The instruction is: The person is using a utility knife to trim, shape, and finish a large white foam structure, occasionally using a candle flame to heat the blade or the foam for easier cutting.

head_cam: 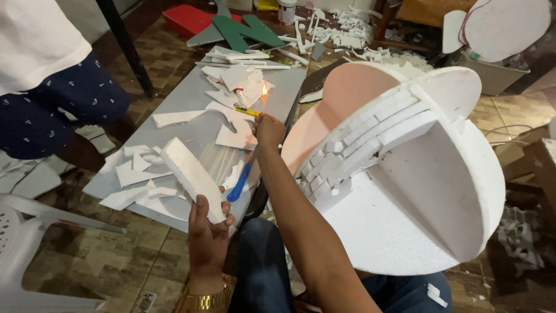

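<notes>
Left hand [207,232]: grasping a long white foam strip [191,179] by its near end, fingers wrapped over the lower edge; the strip angles up and away toward the left. A gold wristwatch [207,301] sits on that wrist.

Right hand [269,130]: clenched around a thin lit item, probably a match or small lighter, though the body of it is too small to identify. The flame [264,90] stands upright just above the fist.

Beneath both hands lies a grey board serving as a worktop [191,134], resting on the tiled floor [104,261]. It carries loose foam offcuts [142,174], a blue-handled tool [239,183] just right of the held strip, and a yellow cutter [247,111] near the flame.

To the right, resting against the person's lap, is a large round foam construction [417,174] with a pink face and stepped white blocks along its ridge; the right forearm crosses in front of it.

Background: green cut-out shapes [246,30], a red tray [188,19] and scattered white scraps [347,29]. A second person in dark blue patterned shorts [52,110] stands at the upper left. A white plastic chair [23,232] is at the lower left.
</notes>
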